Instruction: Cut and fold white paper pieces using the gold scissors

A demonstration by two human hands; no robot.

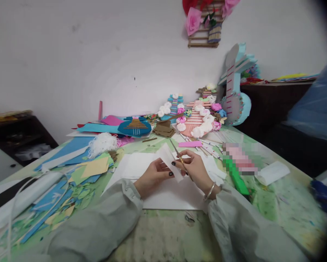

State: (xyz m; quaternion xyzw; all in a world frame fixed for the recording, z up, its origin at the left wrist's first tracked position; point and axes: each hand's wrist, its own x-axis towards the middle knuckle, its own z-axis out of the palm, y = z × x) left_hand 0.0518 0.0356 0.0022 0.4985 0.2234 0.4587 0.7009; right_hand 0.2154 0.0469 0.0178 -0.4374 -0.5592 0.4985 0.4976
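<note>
My left hand (154, 177) pinches a folded strip of white paper (168, 158) between thumb and fingers, above the middle of the table. Close on its right, my right hand (196, 171) is closed around a pair of scissors (175, 148), whose blades point up and to the left. The thumb of my right hand touches or nearly touches the strip's right side. Beneath both hands lie large white paper sheets (163, 198) on the green-stained table (152, 236). The scissor handles are partly hidden by my fingers.
Coloured paper scraps (81, 193) and a tangle of white string (103, 144) lie at left. Brown pieces (164, 129), a blue instrument-shaped craft (134, 126) and flower-decorated crafts (198, 120) stand behind. At right are a green object (236, 178) and a white roll (274, 172).
</note>
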